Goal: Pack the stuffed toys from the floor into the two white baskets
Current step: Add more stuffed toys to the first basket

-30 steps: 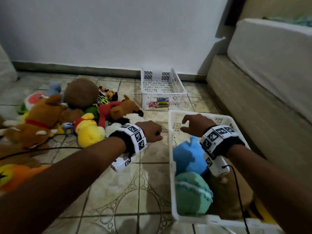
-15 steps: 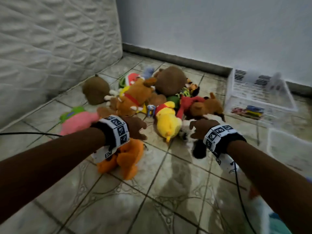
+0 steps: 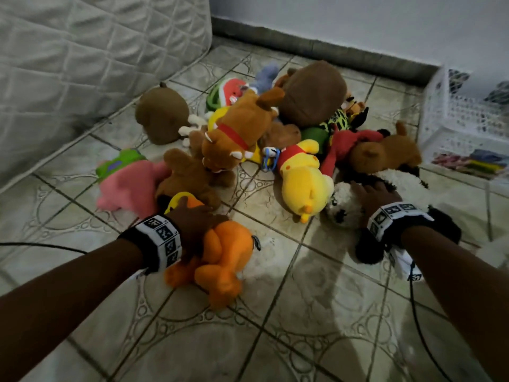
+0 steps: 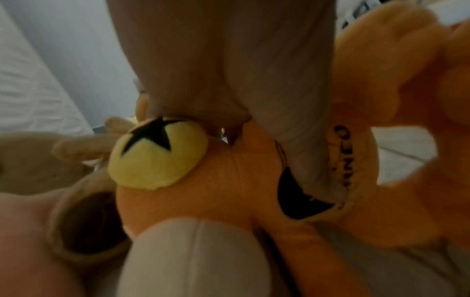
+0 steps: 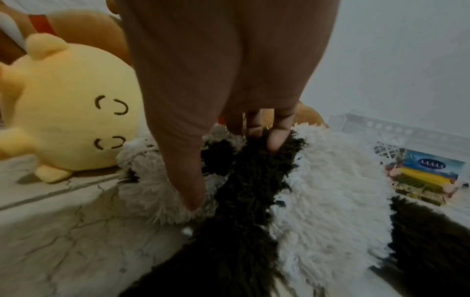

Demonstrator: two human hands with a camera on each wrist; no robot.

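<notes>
A pile of stuffed toys lies on the tiled floor. My left hand [image 3: 192, 219] is down on an orange plush toy [image 3: 223, 252] at the near left. In the left wrist view its fingers [image 4: 305, 160] and thumb [image 4: 193, 251] curl around the orange toy [image 4: 229, 180]. My right hand [image 3: 377, 194] grips a fluffy black-and-white panda toy [image 3: 344, 205]; in the right wrist view the fingers [image 5: 277, 138] dig into its black fur and the thumb presses its white head [image 5: 152, 191]. One white basket [image 3: 451, 125] stands at the far right.
A yellow bear [image 3: 303, 183], a pink toy [image 3: 126, 186], several brown toys and a large brown round one [image 3: 311, 92] fill the pile. A quilted mattress [image 3: 82, 64] leans at the left. Coloured packets [image 3: 479, 161] lie in the basket. Cables trail from both wrists.
The view swung from the baskets to the toy pile. Both hands moved left and came down, the left onto the orange toy, the right onto the panda.
</notes>
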